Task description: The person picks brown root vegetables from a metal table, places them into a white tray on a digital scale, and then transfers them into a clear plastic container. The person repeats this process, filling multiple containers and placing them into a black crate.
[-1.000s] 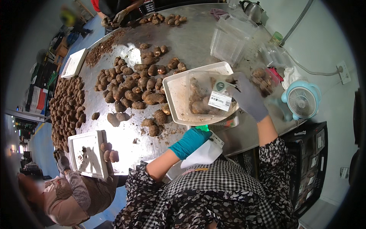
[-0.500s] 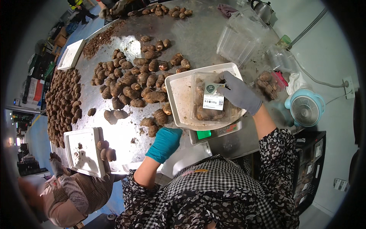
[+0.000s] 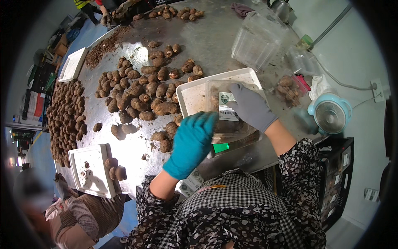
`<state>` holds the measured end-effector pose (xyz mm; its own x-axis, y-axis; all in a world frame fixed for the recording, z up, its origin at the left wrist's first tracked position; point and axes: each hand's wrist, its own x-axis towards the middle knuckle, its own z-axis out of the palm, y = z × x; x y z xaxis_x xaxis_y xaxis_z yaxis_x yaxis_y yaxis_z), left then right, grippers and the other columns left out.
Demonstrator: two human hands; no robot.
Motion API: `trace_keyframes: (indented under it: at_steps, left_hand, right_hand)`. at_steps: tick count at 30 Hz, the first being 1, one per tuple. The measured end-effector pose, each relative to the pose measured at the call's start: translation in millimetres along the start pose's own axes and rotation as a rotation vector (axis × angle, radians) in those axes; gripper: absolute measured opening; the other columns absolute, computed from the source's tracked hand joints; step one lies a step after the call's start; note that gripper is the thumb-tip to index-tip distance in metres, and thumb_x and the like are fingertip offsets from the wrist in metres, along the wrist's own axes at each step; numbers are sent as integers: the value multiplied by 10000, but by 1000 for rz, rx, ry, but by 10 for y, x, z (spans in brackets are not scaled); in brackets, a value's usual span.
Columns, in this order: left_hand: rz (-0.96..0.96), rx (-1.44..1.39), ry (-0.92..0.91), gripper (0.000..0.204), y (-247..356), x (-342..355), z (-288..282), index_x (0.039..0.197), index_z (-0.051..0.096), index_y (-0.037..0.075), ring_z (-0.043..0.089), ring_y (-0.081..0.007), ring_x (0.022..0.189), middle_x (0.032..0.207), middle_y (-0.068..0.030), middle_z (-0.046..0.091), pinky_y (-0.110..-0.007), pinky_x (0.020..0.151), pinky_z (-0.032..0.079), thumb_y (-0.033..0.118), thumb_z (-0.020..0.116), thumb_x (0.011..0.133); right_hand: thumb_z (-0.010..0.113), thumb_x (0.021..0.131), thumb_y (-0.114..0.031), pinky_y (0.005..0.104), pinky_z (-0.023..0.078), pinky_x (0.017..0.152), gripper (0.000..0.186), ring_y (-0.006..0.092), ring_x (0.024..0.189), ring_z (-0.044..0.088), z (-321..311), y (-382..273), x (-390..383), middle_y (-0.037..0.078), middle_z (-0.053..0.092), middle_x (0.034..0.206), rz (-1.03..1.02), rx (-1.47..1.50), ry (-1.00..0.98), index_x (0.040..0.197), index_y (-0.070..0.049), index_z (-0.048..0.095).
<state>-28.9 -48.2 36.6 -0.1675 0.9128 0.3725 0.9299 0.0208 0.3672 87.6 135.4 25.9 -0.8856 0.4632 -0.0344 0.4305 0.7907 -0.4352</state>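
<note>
A clear plastic box (image 3: 212, 97) with brown taro corms inside and a white-and-green label (image 3: 228, 113) on its lid sits in a white tray (image 3: 186, 106). Under the tray is a scale with a lit green display (image 3: 221, 147). My right hand (image 3: 255, 108), in a grey glove, grips the box at its right side, fingertips at the label's edge. In a teal glove, my left hand (image 3: 191, 143) reaches over the box's near left corner; its fingertips are blurred, so its grip is unclear.
Loose taro corms (image 3: 141, 93) cover the metal table to the left. Stacked clear boxes (image 3: 257, 41) and another taro-filled box (image 3: 289, 89) stand to the right, near a light-blue fan (image 3: 330, 114). A co-worker (image 3: 78, 216) sits at lower left by a white tray (image 3: 92, 172).
My left hand has risen from beside the scale to the box's near left corner. My right fingers have shifted onto the label's edge. Printed labels now show below my left wrist.
</note>
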Motion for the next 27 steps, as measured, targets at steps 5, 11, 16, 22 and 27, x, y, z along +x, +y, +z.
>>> trace_keyframes:
  at_steps: [5,11,16,22,27]
  left_hand:
    - [109,9,-148,564,-35,229,561,1299,443,51,410,-318,1248,1315,-159,467,-454,1060,278,251,612,800]
    - [132,31,-255,710,-190,451,681,1400,333,87,282,-335,1341,1445,-147,319,-523,1111,97,427,568,822]
    - [355,-274,-453,557,-121,288,356,1327,467,128,279,-300,1353,1402,-123,400,-537,1115,19,412,551,856]
    - [-587,-1118,171,314,-636,-91,159,1206,554,20,569,-142,969,1110,-45,612,-283,851,464,163,545,927]
    - [-787,-937,-79,262,-600,-734,-64,1057,623,7,617,-159,843,932,-82,668,-273,746,485,214,592,900]
  right_hand:
    - [654,781,-310,416,461,814,522,335,986,549,-47,37,27,156,535,1117,81,-367,254,1187,-47,459]
    - [640,802,-317,394,464,819,501,305,970,568,112,413,-111,154,565,1101,290,-68,528,1199,-57,481]
    - [591,852,-288,336,472,769,353,244,850,608,319,621,-340,136,623,953,434,543,483,1080,-20,565]
    - [559,901,-262,285,448,746,315,148,804,541,351,406,-669,75,601,919,525,740,258,1051,14,577]
    - [563,908,-286,283,429,774,355,146,861,515,533,249,-862,83,589,956,389,745,318,1073,29,554]
